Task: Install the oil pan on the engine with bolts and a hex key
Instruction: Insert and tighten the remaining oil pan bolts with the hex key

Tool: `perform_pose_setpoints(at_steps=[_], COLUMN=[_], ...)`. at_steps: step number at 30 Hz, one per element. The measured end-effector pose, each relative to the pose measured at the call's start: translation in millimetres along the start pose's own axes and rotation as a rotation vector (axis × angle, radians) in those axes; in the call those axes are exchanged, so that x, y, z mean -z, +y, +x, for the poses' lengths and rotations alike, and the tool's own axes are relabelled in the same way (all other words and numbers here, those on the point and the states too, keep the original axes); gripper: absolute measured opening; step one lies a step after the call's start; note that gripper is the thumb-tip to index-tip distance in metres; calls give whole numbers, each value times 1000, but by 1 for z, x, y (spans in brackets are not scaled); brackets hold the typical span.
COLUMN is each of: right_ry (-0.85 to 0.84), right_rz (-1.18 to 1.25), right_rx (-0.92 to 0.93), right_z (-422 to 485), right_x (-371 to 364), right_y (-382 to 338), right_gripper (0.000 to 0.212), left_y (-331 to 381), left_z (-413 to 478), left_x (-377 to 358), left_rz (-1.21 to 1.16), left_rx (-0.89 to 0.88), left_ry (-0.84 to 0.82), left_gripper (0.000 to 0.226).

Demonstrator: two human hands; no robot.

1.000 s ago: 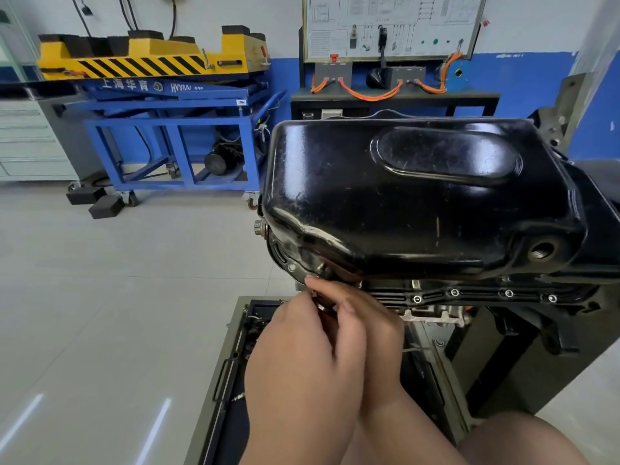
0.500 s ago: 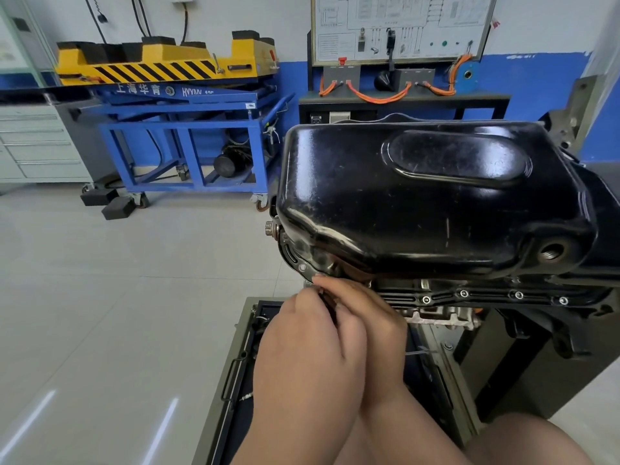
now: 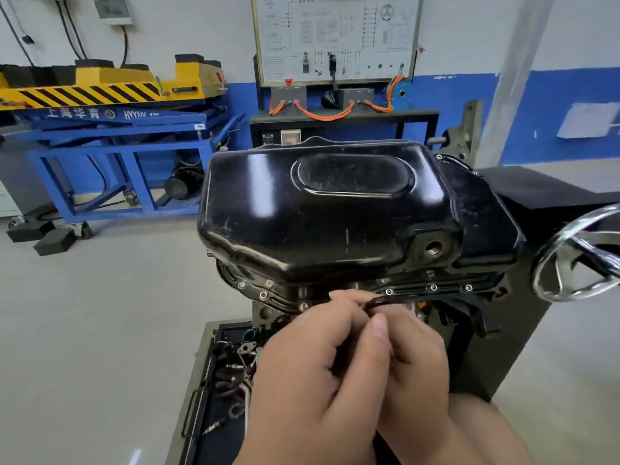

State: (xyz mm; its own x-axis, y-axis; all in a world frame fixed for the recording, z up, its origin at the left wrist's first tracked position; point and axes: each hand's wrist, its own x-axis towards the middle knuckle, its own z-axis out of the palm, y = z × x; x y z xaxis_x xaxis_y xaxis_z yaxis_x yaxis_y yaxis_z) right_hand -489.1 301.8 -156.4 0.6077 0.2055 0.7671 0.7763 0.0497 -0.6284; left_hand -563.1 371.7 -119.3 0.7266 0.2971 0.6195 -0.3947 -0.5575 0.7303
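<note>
The glossy black oil pan [image 3: 318,223] sits on top of the upturned engine on its stand. Several bolt heads [image 3: 432,287] line its front flange. Both my hands are bunched together just below the middle of that flange. My left hand [image 3: 322,374] has its fingers curled, overlapping my right hand [image 3: 416,367]. A thin dark hex key [image 3: 375,302] sticks out between their fingertips, its tip near the flange. How far the key reaches into a bolt is hidden.
A tray [image 3: 204,397] of loose small parts lies on the floor under the engine, left of my hands. A chrome handwheel [image 3: 577,260] juts out at the right. A blue lift table [image 3: 110,139] and a wiring board [image 3: 335,38] stand behind.
The view has pulled back and shifted. My hands with the hex key have moved right along the flange, from its front left corner toward the middle.
</note>
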Motion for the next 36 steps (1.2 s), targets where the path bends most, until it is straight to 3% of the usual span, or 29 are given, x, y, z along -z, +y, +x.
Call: perform_pose_setpoints(at_steps=[7,12,17,20,22,24,28,36], right_ry=[102,203,160,58,85,127,57,107], right_rz=[-153,-339,-754,-1041,-1162,-1244,-1375,-1385], right_rx=[-118,-266,-436,-535,-621,-708,-893,-956], right_z=[0,-7,-11,-9,-6,-3,-4,-9], right_x=[106,192,294,355,394,424,465,487], right_y=[13,27,42,52,62,73,99,121], right_gripper=[16,22,24,25,21,23,20,21], left_y=[14,31,52,65,72,76,65,58], left_z=[21,30,37,41,43,42,40,52], left_x=[-99,-192,-298,-354,-381,-401,-419,-403], left_rz=[-181,-261,-307,-233,-190,-210,-211,-305], left_rx=[-43,-71,64,103,101,114,189,238], left_ry=[-92,-266,-547,-742,-807,-840,-843,-725], left_gripper=[17,12,8,20,30,32,22,20])
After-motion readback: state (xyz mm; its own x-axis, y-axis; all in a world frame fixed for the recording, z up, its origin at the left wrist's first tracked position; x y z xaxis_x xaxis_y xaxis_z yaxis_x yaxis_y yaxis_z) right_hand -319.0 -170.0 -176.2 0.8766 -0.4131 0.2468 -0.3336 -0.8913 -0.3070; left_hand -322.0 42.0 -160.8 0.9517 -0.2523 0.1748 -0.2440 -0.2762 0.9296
